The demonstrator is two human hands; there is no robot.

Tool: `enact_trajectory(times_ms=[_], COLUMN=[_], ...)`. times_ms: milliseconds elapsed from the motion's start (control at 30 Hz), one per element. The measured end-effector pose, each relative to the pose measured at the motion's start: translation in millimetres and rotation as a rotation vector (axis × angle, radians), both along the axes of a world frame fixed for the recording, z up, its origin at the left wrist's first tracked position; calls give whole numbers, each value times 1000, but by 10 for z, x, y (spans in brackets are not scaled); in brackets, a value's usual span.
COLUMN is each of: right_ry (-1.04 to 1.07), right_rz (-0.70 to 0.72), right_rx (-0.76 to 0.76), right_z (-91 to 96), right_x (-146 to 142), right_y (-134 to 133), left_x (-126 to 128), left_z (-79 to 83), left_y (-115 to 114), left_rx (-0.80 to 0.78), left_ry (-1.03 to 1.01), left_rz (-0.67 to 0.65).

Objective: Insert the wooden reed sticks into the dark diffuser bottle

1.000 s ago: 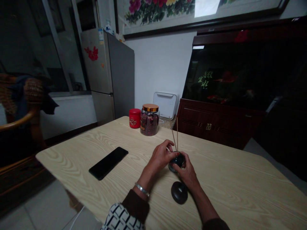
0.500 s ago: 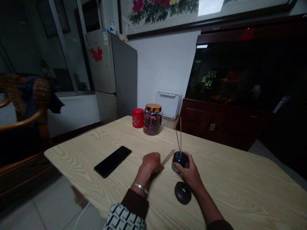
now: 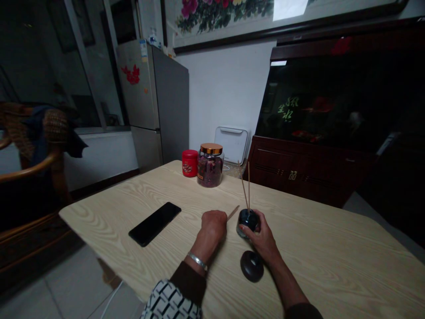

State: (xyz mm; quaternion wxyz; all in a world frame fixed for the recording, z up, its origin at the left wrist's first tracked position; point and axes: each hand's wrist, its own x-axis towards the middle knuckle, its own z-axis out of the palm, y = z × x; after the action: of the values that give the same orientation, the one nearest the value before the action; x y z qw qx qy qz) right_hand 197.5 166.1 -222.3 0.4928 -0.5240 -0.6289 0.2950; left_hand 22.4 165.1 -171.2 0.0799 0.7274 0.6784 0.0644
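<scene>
Pale wood-grain table [image 3: 332, 266] fills the near view. Nearest is a checked sleeve [image 3: 172, 301] w/ a silver bangle [image 3: 198, 260] on the L wrist. Just right of it a dark round lid [image 3: 252, 266] lies flat on the table, off its pot. L hand [image 3: 213, 226] rests on the table clenched in a fist, grasping a thin stick [image 3: 233, 212] whose tip pokes out toward the pot; can't tell if the fist holds more than one. R hand [image 3: 262, 239] wraps thumb & fingers round a small dark glossy pot [image 3: 247, 219], upright, just beyond the lid, approx. mid-table. Two sticks [image 3: 246, 188] stand in its mouth, leaning slightly apart. By my read it's partly done: 2 in, the held one not yet in, lid off. Further left a black phone [image 3: 155, 223] lies flat. At the far edge a gold-lidded jar [image 3: 210, 165] & red tin [image 3: 189, 163] sit side by side, w/ a grey fridge [image 3: 152, 102] behind.
</scene>
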Motion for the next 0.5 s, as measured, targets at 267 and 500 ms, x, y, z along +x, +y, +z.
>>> enact_trajectory(times_ms=[267, 500], right_ry=[-9, -7], right_rz=[1, 27], right_rx=[-9, -22], right_z=[-7, -8], right_x=[10, 14], right_y=[3, -2], left_x=[13, -25], left_z=[32, 15], left_y=[-17, 2], left_rx=[29, 36], left_ry=[-5, -21], left_rz=[6, 35])
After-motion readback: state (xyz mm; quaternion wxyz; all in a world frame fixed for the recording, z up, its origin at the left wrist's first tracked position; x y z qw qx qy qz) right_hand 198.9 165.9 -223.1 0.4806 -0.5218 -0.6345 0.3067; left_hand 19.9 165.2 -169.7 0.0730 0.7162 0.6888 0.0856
